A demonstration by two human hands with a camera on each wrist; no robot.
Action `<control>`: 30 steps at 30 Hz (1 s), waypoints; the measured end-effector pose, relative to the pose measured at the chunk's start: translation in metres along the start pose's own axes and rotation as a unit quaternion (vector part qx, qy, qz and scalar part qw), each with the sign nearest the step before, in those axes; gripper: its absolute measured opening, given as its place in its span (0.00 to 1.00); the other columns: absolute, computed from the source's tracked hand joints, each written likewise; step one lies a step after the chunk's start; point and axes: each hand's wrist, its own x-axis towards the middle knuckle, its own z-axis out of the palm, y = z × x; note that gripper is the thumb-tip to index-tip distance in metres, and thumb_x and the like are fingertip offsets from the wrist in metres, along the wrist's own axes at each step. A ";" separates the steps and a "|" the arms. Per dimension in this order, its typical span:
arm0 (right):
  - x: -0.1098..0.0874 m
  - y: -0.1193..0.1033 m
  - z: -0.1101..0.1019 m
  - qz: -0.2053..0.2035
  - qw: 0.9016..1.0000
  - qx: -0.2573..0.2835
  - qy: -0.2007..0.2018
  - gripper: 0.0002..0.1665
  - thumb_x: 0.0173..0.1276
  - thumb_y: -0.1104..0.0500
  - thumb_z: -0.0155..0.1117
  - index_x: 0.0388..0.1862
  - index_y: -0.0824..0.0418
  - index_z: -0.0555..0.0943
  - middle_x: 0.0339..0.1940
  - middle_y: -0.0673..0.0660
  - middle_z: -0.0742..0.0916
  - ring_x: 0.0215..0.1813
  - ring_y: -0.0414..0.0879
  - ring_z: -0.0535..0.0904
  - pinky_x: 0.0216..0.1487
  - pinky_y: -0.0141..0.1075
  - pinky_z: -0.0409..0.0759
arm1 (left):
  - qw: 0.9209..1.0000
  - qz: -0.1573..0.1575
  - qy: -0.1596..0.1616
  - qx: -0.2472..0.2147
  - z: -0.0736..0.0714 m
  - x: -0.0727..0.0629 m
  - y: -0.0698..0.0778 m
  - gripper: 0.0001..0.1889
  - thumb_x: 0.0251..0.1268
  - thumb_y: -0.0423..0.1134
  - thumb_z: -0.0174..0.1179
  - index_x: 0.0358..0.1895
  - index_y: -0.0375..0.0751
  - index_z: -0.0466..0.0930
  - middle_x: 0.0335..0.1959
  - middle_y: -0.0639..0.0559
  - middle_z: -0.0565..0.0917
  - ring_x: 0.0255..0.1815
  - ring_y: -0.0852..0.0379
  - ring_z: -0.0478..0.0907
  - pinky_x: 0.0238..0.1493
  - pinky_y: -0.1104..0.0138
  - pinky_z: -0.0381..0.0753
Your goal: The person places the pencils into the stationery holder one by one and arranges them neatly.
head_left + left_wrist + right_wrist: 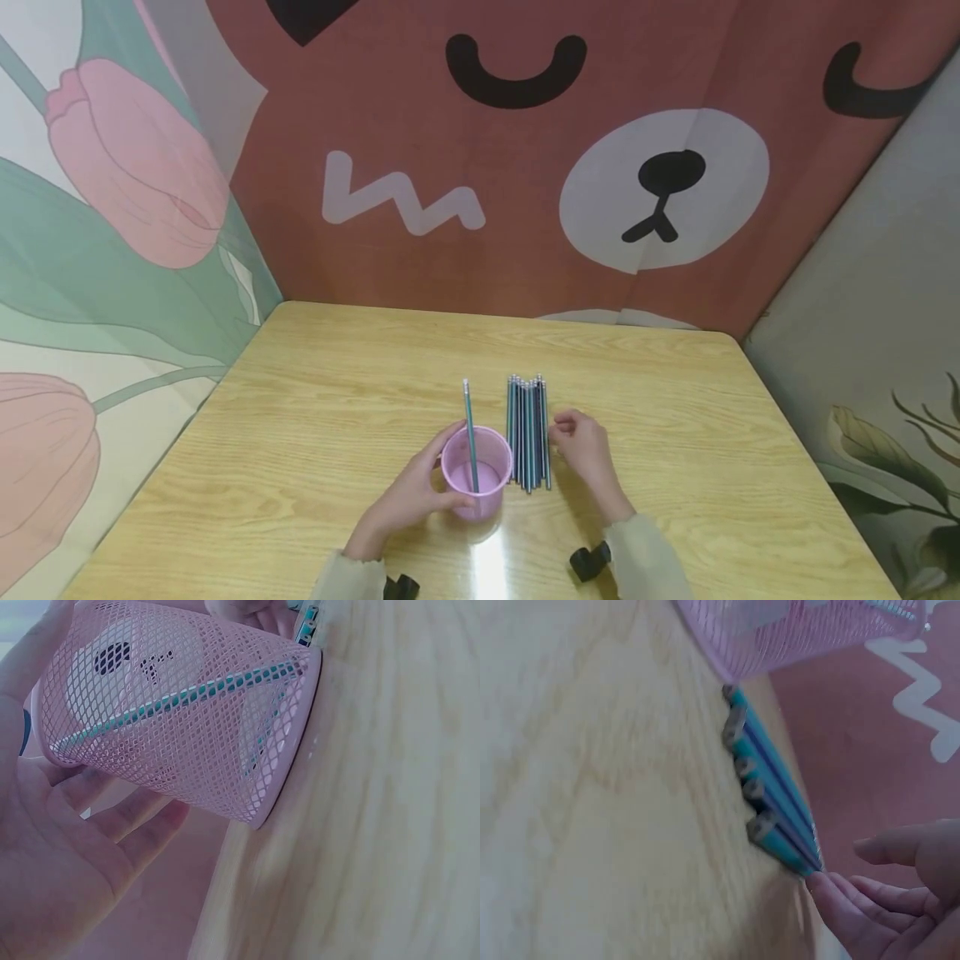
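A pink mesh pencil cup stands on the table, and one teal pencil leans inside it, its eraser end above the rim. My left hand holds the cup from the left, thumb on the near side and fingers round the far side. In the left wrist view the pencil shows slantwise through the mesh. Right of the cup lies a row of several teal and dark pencils, erasers pointing away. At the row's right edge is my right hand; a fingertip touches the outermost pencil, the thumb apart from it.
The light wooden table reaches back to a hanging cloth printed with a bear face. Flower-printed cloth borders the left side, and a grey plant-printed cloth the right. Dark wrist devices sit at both sleeves.
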 end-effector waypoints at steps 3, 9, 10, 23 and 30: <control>0.004 0.001 -0.001 0.016 1.000 -0.015 -0.005 0.16 0.63 0.64 0.63 0.48 0.72 0.80 0.39 0.66 0.87 0.31 0.47 0.84 0.30 0.33 0.85 | 1.000 -0.003 0.002 0.004 -0.001 0.000 -0.001 0.51 0.47 0.42 0.74 0.75 0.41 0.53 0.73 0.39 0.64 0.70 0.36 0.65 0.69 0.38 0.65; 0.010 0.000 0.004 0.009 0.998 -0.056 -0.006 0.14 0.61 0.63 0.66 0.42 0.72 0.81 0.33 0.63 0.87 0.27 0.45 0.81 0.26 0.32 0.82 | 1.000 -0.001 0.003 0.008 -0.003 0.000 -0.004 0.52 0.47 0.41 0.74 0.75 0.40 0.52 0.74 0.39 0.63 0.71 0.35 0.63 0.69 0.39 0.64; 0.011 0.000 0.005 0.008 0.998 -0.067 -0.007 0.13 0.61 0.62 0.67 0.40 0.71 0.82 0.32 0.62 0.87 0.26 0.44 0.80 0.25 0.32 0.81 | 1.000 0.001 0.004 0.009 -0.003 -0.001 -0.004 0.52 0.47 0.42 0.74 0.75 0.40 0.52 0.74 0.39 0.63 0.72 0.36 0.63 0.69 0.39 0.64; 0.020 -0.013 0.009 0.018 0.986 -0.163 -0.016 0.13 0.56 0.57 0.73 0.21 0.63 0.81 0.21 0.54 0.84 0.24 0.44 0.73 0.22 0.30 0.68 | 1.000 0.002 0.006 0.012 -0.004 -0.001 -0.006 0.52 0.48 0.43 0.73 0.75 0.39 0.52 0.73 0.38 0.64 0.70 0.35 0.64 0.68 0.38 0.66; 0.024 -0.012 0.010 0.018 0.988 -0.150 -0.029 0.13 0.54 0.57 0.72 0.18 0.62 0.80 0.19 0.53 0.83 0.23 0.43 0.73 0.21 0.30 0.68 | 1.000 0.005 0.007 0.014 -0.004 0.000 -0.006 0.52 0.48 0.43 0.73 0.75 0.38 0.52 0.73 0.38 0.64 0.70 0.35 0.64 0.68 0.38 0.65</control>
